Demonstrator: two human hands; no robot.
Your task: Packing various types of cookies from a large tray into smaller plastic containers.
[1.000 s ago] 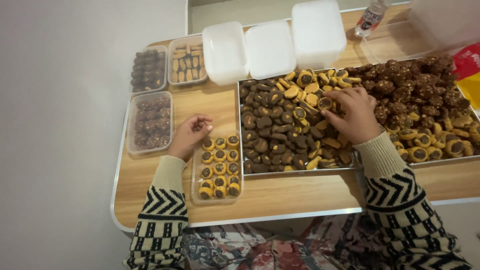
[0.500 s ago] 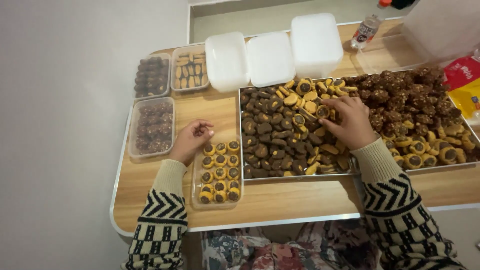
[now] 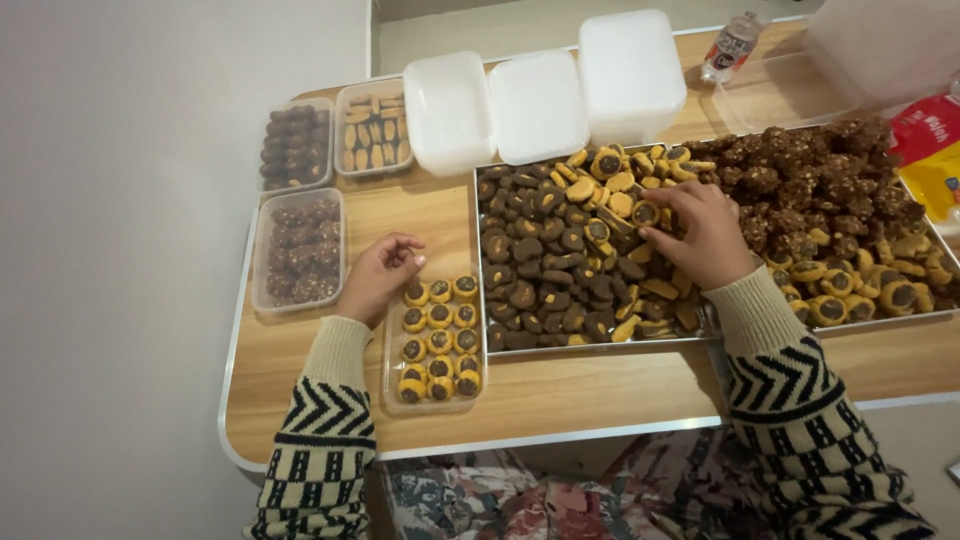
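Pinching a round cookie (image 3: 645, 213) off the metal tray (image 3: 590, 345) with your right hand (image 3: 700, 235), left hand (image 3: 378, 277) loosely curled, empty, at ten o'clock of the clear plastic box (image 3: 390, 350), hands well apart

A single head-worn camera looks steeply down from above the seated person, close over the wooden table (image 3: 300, 380), taking in both forearms, the cookie trays (image 3: 590, 345) and the table's far edge.

Cookie container (image 3: 392, 345) left of tray (image 3: 478, 260)
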